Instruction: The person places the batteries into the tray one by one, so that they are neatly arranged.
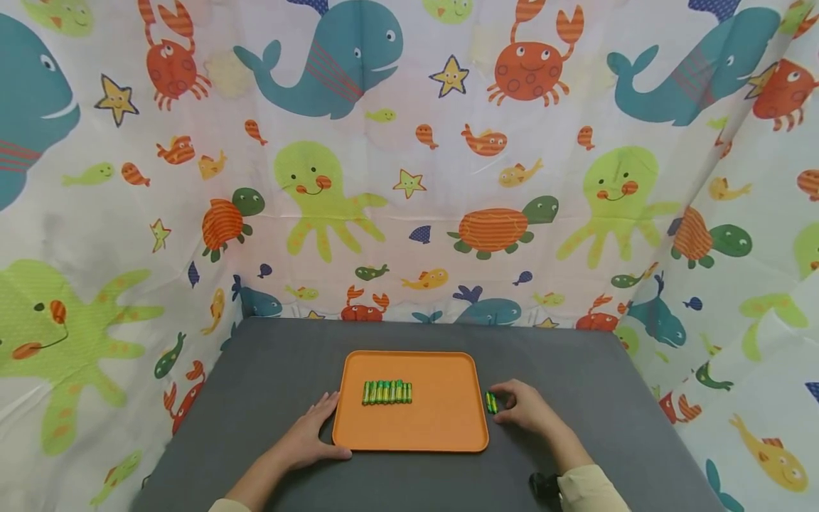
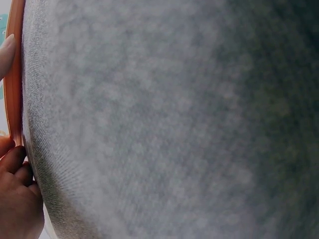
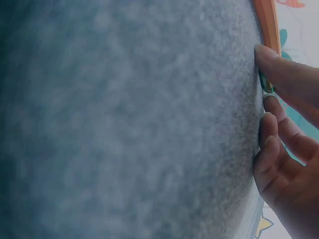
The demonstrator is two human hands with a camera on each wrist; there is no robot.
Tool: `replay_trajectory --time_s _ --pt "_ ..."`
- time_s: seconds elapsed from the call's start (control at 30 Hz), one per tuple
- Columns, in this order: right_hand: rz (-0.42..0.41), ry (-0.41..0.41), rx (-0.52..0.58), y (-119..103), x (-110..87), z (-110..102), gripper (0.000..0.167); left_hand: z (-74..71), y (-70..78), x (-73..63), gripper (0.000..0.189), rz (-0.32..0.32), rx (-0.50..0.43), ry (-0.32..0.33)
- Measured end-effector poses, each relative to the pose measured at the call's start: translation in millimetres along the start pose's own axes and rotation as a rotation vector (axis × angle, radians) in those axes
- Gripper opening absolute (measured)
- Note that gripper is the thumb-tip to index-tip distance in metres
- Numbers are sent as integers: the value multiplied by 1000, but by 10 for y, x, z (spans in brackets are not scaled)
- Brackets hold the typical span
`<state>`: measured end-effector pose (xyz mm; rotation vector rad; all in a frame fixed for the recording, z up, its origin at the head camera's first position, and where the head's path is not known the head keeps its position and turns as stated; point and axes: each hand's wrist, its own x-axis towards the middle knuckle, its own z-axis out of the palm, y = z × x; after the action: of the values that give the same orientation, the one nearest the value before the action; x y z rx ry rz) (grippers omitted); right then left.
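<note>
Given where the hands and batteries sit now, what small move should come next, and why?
Probably lift the battery and carry it over the tray rim to the row of batteries. The right hand already pinches it on the table, just outside the tray, while the left hand rests against the tray's near-left edge.

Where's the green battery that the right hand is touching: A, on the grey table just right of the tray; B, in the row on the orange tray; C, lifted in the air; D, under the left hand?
A: the right hand fingers the green battery on the grey table, just outside the orange tray.
</note>
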<state>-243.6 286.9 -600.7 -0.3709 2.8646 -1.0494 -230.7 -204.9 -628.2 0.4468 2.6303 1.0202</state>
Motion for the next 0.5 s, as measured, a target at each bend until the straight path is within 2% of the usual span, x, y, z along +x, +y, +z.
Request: replay_trajectory --time_s 0.23,0.4,0.5 --pt "0 -15 -29 3 55 12 53 2 4 15 121 -1 9 -3" --pt "-25 -21 -33 0 43 9 51 8 17 4 121 -8 15 -4" --pt "-9 -29 -29 -13 26 -1 50 9 21 4 121 -12 17 -6"
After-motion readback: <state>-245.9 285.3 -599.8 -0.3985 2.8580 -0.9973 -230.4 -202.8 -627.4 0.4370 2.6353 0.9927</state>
